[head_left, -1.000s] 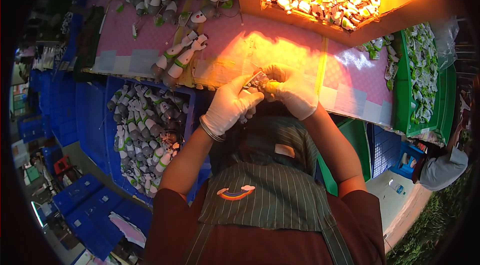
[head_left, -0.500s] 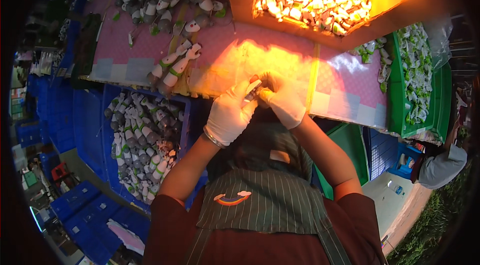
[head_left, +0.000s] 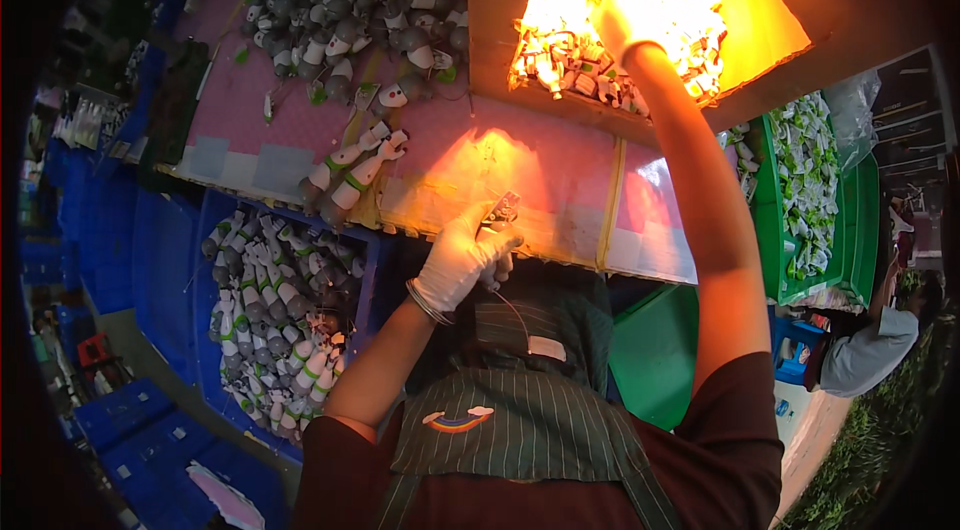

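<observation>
My left hand, in a white glove, is closed on a small part with a wire. It is held just in front of the pink work surface, and a thin wire trails below it toward my apron. My right arm stretches far forward, and my right hand is inside a cardboard box of small white parts. Strong glare washes out its fingers, so their grip does not show. Two white-and-grey pieces with green bands lie side by side at the surface's near edge, left of my left hand.
More white-and-grey pieces are heaped at the back left. A blue crate of similar pieces stands below the surface. On the right, a green crate holds white and green parts. Another person is at the far right.
My hands were together over the work surface. My right hand has left the left one and reached forward into the cardboard box; my left hand keeps the small part.
</observation>
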A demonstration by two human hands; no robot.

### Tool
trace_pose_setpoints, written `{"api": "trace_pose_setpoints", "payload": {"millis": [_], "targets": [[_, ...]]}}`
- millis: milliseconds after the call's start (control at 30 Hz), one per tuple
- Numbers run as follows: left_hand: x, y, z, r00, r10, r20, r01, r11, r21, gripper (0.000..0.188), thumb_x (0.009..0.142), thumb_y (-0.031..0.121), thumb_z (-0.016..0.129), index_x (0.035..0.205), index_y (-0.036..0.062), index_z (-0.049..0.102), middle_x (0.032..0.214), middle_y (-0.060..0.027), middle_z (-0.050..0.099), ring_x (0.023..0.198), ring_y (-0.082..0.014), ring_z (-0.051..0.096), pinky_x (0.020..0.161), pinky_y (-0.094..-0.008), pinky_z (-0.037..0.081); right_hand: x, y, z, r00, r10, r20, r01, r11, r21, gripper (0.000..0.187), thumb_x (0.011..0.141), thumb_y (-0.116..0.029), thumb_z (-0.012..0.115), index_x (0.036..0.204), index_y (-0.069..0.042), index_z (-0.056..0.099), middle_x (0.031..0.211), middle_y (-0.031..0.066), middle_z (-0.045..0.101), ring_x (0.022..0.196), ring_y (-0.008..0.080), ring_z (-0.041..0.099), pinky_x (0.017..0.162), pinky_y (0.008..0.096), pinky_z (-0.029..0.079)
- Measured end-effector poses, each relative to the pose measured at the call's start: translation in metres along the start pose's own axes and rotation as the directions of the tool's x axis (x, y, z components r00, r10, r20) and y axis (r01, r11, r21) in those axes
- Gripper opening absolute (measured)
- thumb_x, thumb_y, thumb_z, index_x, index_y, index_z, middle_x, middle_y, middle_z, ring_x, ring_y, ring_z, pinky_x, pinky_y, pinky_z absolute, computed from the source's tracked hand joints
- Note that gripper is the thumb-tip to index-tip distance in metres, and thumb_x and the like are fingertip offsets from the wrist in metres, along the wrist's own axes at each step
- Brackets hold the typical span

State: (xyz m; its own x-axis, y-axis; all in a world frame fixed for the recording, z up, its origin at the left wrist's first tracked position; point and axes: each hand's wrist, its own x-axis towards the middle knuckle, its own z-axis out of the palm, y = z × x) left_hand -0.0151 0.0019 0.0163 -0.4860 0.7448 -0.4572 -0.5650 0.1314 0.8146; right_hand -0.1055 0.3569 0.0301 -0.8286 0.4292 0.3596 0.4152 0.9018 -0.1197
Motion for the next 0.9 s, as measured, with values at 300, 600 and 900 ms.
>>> {"api": "trace_pose_setpoints", "payload": {"millis": [300,600,900], "targets": [[-0.012,0.000,-0.017,0.998,-0.013,-0.063,0.009,0.998,-0.066,0.051,0.086,0.018,0.070,0.129,0.0034,0.046,0.066,-0.0020,0.057,0.052,-0.0099,0.055,0.046,-0.0231,0.043,-0.003,0.033,-0.010,0.997,-0.071,0.034,0.069,0.995,0.071,0.020,0.091,-0.025,0.054,0.093,-0.009,0.065,0.072,0.0184,0.063,0.062,0.0286,0.062,0.058,0.0380,0.050],[-0.018,0.001,-0.020,0.999,0.022,-0.031,-0.027,0.989,-0.143,0.044,0.088,0.021,0.068,0.123,0.0021,0.048,0.069,-0.0038,0.059,0.053,-0.0117,0.056,0.046,-0.0245,0.044,0.003,0.057,-0.010,0.993,-0.102,0.060,0.097,0.991,0.092,0.019,0.091,-0.024,0.054,0.091,-0.008,0.064,0.069,0.0180,0.062,0.064,0.0317,0.062,0.060,0.0393,0.050],[-0.015,-0.007,-0.014,0.999,0.032,-0.009,-0.034,0.979,-0.200,0.045,0.086,0.021,0.070,0.121,0.0018,0.049,0.067,-0.0032,0.059,0.053,-0.0119,0.056,0.047,-0.0245,0.044,-0.025,0.018,-0.020,0.995,-0.093,0.024,0.090,0.991,0.097,0.019,0.090,-0.023,0.054,0.090,-0.006,0.062,0.067,0.0175,0.060,0.066,0.0348,0.062,0.061,0.0405,0.050]]}}
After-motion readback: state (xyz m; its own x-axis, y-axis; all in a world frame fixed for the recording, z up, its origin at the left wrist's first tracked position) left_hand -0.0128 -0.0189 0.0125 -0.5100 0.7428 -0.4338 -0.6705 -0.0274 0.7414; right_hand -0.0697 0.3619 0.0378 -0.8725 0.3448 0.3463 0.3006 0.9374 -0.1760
